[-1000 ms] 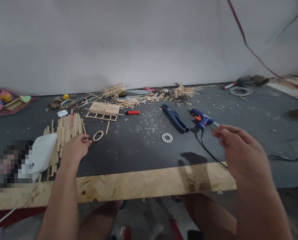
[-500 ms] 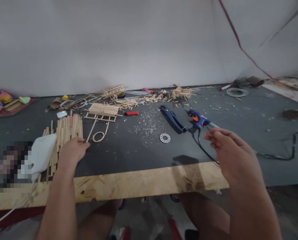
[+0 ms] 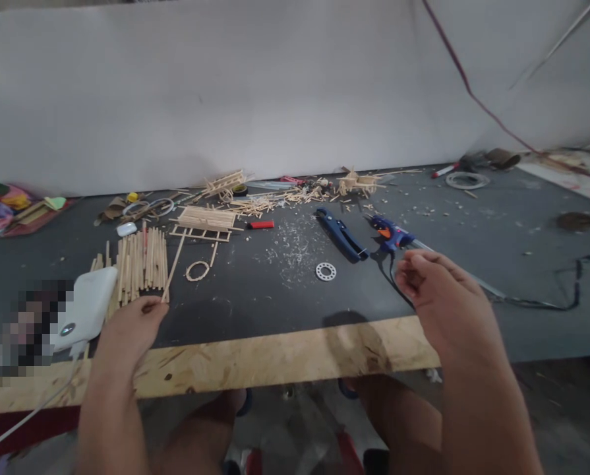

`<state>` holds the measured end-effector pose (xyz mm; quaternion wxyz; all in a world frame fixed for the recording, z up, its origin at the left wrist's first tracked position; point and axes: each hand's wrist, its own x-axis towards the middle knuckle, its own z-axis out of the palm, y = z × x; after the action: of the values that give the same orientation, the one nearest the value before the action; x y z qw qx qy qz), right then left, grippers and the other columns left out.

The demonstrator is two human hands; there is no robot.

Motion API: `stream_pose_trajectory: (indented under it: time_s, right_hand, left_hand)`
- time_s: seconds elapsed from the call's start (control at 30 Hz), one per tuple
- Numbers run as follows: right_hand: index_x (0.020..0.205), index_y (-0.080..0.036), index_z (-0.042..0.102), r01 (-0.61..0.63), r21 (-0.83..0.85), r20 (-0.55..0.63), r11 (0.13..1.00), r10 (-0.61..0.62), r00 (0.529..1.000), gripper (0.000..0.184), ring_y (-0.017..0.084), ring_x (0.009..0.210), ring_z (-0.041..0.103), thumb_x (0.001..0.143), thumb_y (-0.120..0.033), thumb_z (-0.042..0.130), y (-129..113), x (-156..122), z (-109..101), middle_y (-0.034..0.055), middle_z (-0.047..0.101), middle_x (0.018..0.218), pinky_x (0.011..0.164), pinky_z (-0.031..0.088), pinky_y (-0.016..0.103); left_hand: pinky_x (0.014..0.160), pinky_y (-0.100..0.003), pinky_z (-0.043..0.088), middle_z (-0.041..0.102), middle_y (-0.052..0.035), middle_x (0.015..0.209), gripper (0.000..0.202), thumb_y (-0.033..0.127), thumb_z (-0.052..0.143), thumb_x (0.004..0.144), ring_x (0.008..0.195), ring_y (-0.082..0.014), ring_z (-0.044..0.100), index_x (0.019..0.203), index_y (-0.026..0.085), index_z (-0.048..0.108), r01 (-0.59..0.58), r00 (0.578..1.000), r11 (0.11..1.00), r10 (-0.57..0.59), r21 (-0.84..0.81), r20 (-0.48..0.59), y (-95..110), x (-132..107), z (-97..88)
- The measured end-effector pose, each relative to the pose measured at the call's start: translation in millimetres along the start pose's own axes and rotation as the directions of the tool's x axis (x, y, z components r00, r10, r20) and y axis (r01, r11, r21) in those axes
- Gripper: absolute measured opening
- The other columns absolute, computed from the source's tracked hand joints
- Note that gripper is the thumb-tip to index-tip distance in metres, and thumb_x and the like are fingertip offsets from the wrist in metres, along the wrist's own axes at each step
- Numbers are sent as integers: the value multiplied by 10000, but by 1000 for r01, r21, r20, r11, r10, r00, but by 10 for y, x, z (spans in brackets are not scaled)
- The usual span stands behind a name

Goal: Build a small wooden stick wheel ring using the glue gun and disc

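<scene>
At the left, my left hand [image 3: 134, 323] has thumb and fingers closed around the near end of a thin wooden stick [image 3: 175, 264]. The stick slants up to a small model of wooden sticks [image 3: 204, 221]; whether it is joined there I cannot tell. A ring of short stick pieces [image 3: 197, 271] lies just right of it. Beside my hand is a bundle of wooden sticks [image 3: 141, 260]. On the right, my right hand [image 3: 438, 290] is raised with fingertips pinched together; anything between them is hidden. Near it lies a blue glue gun [image 3: 391, 233].
A blue cutter tool [image 3: 341, 234], a white ring with holes [image 3: 325, 271] and a red-handled piece [image 3: 261, 225] lie mid-table. Stick scraps [image 3: 295, 193] and models line the back. A white power bank [image 3: 88, 303] with a cable stands left.
My left hand has moved towards me, and more of the stick shows beyond its fingers. My right hand has shifted slightly left, still pinched. The view has shifted a little.
</scene>
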<state>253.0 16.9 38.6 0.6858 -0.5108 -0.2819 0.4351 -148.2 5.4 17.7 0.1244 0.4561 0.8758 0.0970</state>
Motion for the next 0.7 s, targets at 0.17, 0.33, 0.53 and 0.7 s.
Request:
stream_pose_trajectory:
  time_s: [0.17, 0.33, 0.53, 0.7]
  right_hand:
    - [748, -199, 702, -7, -117, 126, 993, 22, 992, 119, 92, 583, 536, 694, -301, 733, 99, 10, 1, -3, 633, 659, 497, 371, 206]
    - [992, -239, 691, -76, -333, 379, 940, 207, 902, 290, 105, 638, 551, 720, -332, 731, 216, -106, 107, 13, 677, 835, 498, 394, 209]
    - [844, -210, 689, -136, -251, 481, 958, 245, 841, 199, 128, 673, 593, 732, -372, 716, 270, -221, 278, 8, 636, 783, 514, 444, 219]
    - [786, -206, 691, -147, -123, 441, 982, 186, 878, 176, 113, 651, 595, 724, -365, 735, 302, -203, 296, -1, 637, 753, 558, 487, 226]
  left_hand:
    - [677, -306, 479, 726, -46, 814, 257, 291, 513, 744, 777, -245, 660, 922, 199, 675, -56, 998, 979, 63, -197, 29, 268, -349, 92]
    - [592, -271, 473, 710, -7, 764, 235, 330, 512, 768, 682, -191, 645, 901, 239, 684, -273, 839, 815, 461, -511, 287, 732, -780, 301]
    - [677, -268, 473, 692, -22, 877, 188, 194, 506, 770, 775, -170, 630, 845, 245, 671, -452, 687, 671, 682, -588, 250, 1023, -992, 404]
    - [670, -263, 461, 661, -15, 840, 179, 156, 507, 766, 729, -152, 607, 816, 234, 660, -499, 697, 667, 689, -553, 201, 1062, -998, 392]
